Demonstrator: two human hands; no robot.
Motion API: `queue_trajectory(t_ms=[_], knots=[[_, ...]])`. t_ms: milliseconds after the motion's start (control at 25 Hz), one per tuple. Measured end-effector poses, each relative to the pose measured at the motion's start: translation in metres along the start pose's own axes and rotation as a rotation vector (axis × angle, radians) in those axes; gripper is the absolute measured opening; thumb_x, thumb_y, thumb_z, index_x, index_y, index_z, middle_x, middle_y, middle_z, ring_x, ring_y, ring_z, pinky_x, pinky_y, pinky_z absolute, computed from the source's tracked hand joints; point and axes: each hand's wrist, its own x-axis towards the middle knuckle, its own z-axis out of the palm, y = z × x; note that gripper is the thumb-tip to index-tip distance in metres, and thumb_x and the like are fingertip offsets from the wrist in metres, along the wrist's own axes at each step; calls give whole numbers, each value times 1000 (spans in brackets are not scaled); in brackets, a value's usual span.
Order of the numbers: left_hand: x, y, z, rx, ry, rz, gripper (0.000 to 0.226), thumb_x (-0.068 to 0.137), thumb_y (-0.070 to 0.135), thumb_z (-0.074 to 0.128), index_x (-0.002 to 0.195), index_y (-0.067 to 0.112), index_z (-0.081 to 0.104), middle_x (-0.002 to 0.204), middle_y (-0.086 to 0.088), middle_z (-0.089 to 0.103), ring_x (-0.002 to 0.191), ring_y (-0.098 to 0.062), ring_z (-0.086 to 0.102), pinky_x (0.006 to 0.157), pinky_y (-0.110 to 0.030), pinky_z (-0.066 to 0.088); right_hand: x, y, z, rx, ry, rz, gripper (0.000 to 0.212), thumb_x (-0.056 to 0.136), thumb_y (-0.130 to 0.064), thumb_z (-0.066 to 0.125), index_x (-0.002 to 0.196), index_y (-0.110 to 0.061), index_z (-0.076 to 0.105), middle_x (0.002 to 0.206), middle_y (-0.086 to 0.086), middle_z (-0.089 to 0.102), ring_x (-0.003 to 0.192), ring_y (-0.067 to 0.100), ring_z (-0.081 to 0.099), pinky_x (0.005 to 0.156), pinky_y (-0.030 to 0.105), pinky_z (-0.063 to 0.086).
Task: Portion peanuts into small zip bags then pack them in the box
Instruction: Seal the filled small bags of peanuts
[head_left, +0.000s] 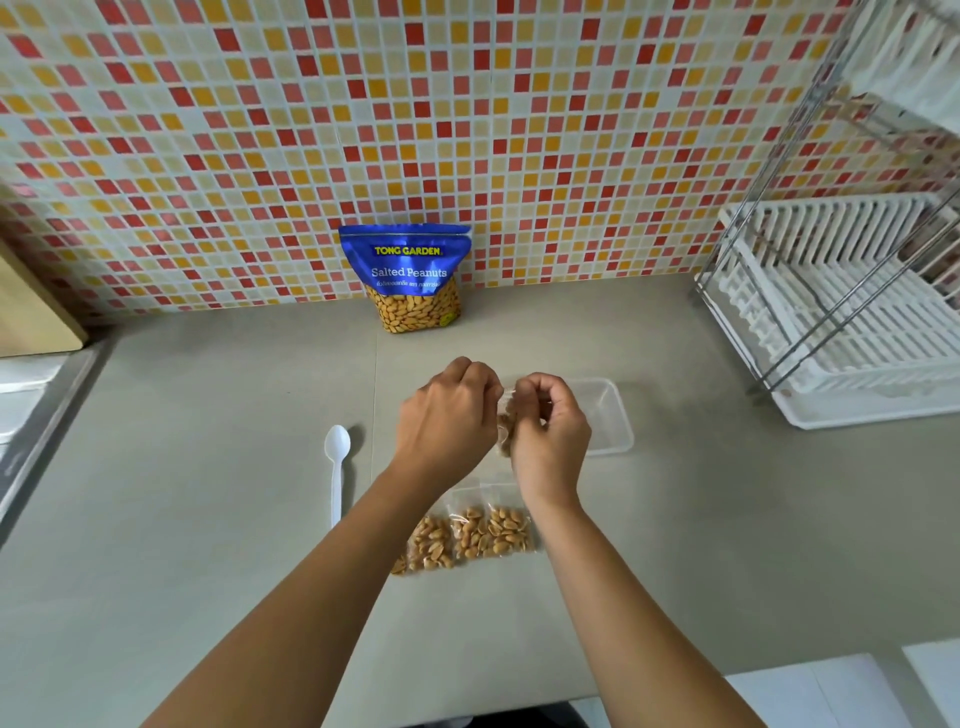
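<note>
- The left hand (447, 415) and right hand (550, 431) each have their grip clamped on the top of a small zip bag (505, 421), which hangs between them.
- It is over the left end of the clear box (608, 410).
- Filled bags (467, 535) lie nearer on the counter (208, 467).
- A spoon (336, 467) lies to the left.
</note>
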Motion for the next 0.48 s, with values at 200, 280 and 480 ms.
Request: queue_trajectory(t_ms=[200, 280, 480], knots=[[0, -13, -7, 99, 47, 89, 20, 94, 25, 47, 95, 11, 62, 94, -4, 62, 70, -30, 62, 52, -28, 34, 6, -4, 2, -48, -16, -27, 10, 92, -20, 56, 83, -24, 60, 76, -4, 65, 72, 20, 63, 66, 39, 56], [-2, -20, -6, 128, 72, 130, 17, 91, 21, 51, 86, 11, 63, 84, -4, 62, 58, -29, 61, 46, -24, 30, 7, -5, 1, -60, -16, -33, 9, 91, -21, 57, 84, -23, 61, 78, -5, 65, 73, 18, 63, 67, 38, 55], [-8, -33, 0, 205, 116, 182, 21, 87, 24, 50, 77, 11, 63, 72, -2, 60, 46, -23, 58, 39, -20, 27, 6, -2, -2, -70, -24, -9, 5, 92, -20, 57, 88, -20, 59, 80, -10, 61, 72, 0, 56, 63, 4, 41]])
